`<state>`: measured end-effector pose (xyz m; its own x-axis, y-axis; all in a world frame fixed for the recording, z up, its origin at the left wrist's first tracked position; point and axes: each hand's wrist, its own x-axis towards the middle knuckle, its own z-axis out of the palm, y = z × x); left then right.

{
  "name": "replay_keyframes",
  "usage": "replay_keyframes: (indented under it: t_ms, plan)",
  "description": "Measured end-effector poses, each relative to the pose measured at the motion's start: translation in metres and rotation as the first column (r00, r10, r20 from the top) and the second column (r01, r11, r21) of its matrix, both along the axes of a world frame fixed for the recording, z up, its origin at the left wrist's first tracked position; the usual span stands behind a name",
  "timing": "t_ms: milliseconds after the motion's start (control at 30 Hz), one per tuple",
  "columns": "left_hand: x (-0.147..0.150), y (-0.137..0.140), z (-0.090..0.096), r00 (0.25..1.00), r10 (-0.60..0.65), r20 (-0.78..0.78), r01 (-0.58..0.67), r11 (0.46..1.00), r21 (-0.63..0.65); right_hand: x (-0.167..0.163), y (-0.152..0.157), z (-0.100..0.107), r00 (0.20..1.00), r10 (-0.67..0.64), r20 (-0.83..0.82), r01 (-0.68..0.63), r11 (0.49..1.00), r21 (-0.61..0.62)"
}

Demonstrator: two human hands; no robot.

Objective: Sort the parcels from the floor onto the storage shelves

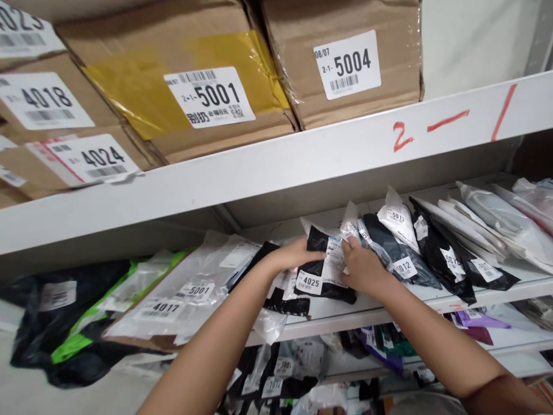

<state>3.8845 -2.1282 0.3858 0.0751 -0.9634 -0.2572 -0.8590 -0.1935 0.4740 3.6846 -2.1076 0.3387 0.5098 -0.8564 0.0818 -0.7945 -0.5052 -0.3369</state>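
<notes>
Two hands on the middle shelf [389,314], both gripping one black parcel [322,276] labelled 4025. Left hand [298,253] lies curled over its top left edge; right hand [360,268] pinches its white label side (fingertips partly hidden). Parcel stands tilted, just left of parcel 5012 [400,262]. Box 5001 [190,86] sits on the shelf above.

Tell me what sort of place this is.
Probably a parcel storeroom or pickup depot. Metal shelving is hand-marked "2-1", cardboard boxes carry numbered barcode labels, and both hands, left hand and right hand, sort through labelled mailer bags.
</notes>
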Motion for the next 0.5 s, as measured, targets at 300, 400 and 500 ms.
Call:
replay_keyframes:
  t_ms: [300,400,500]
  plan:
    - [0.01,0.008,0.021,0.979,0.051,0.195,-0.115,0.936,0.333,-0.002,-0.003,-0.011,0.978,0.055,0.202,-0.089,0.983,0.161]
    - [0.001,0.005,0.039,0.791,0.201,0.577,-0.27,0.962,0.035,0.003,-0.003,-0.019,0.973,0.02,0.228,-0.063,0.981,0.182]
    - [-0.02,-0.024,0.039,0.676,0.257,0.69,-0.084,0.958,-0.274,0.008,-0.004,-0.026,0.964,0.013,0.266,-0.058,0.985,0.161]
